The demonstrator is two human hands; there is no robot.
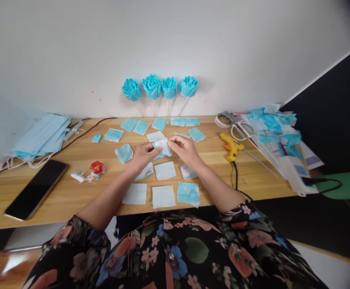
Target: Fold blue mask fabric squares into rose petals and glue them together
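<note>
Pale fabric piece (164,147) held above wooden table (81,154)
Its left side is pinched by the left hand (146,154), its right edge by the right hand (185,149), fabric squares (165,170) laid around

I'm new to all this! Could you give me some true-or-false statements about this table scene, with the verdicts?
1. The left hand and right hand both pinch a pale piece. True.
2. The glue gun is red. False: the glue gun is mostly yellow.
3. Four blue flowers have thin stems. True.
4. The phone stands upright. False: the phone lies flat, screen dark.
5. The scissors lie on the pile of face masks. False: the scissors are at the opposite side.
</note>
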